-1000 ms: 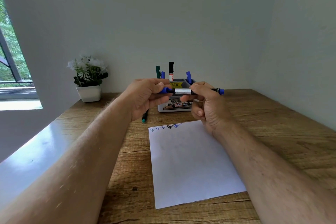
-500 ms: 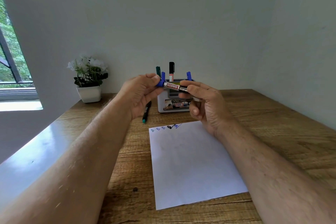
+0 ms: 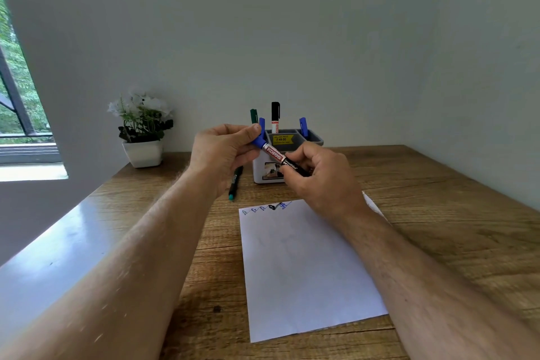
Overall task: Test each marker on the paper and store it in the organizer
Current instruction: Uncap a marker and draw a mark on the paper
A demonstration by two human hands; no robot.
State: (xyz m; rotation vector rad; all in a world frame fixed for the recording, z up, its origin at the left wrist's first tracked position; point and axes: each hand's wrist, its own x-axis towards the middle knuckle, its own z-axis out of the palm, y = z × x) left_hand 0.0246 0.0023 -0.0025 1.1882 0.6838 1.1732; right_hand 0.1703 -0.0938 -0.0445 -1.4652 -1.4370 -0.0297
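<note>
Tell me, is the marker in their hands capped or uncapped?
Capped. The blue cap sits on the marker; no tip shows. The left hand pinches the cap, the right hand grips the barrel.

Soft daylight from the window (image 3: 17,102) at left — glare on the sill, wide-angle bending at edges.
</note>
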